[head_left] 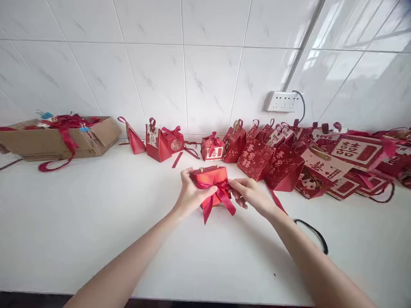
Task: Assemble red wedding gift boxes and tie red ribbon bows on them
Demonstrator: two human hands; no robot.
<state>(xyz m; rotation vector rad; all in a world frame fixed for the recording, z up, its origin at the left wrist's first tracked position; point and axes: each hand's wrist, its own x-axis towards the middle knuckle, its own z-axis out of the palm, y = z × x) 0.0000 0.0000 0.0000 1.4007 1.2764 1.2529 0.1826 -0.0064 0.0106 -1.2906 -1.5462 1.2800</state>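
A small red gift box (211,175) is between my hands above the white table, with a dark red ribbon (208,210) tied across it in a bow, tails hanging down. My left hand (192,193) grips the box's left side, its thumb lying over the ribbon near the knot. At the right side of the bow, my right hand (246,193) pinches the ribbon between thumb and fingers. The back of the box and the fingers behind it are hidden.
Behind stand a ribboned box (213,149) and several red gift bags (257,160), piled toward the right. A cardboard box (64,143) of red ribbons sits at left. A black cord (316,233) lies by my right forearm. A power strip (282,102) hangs on the tiled wall.
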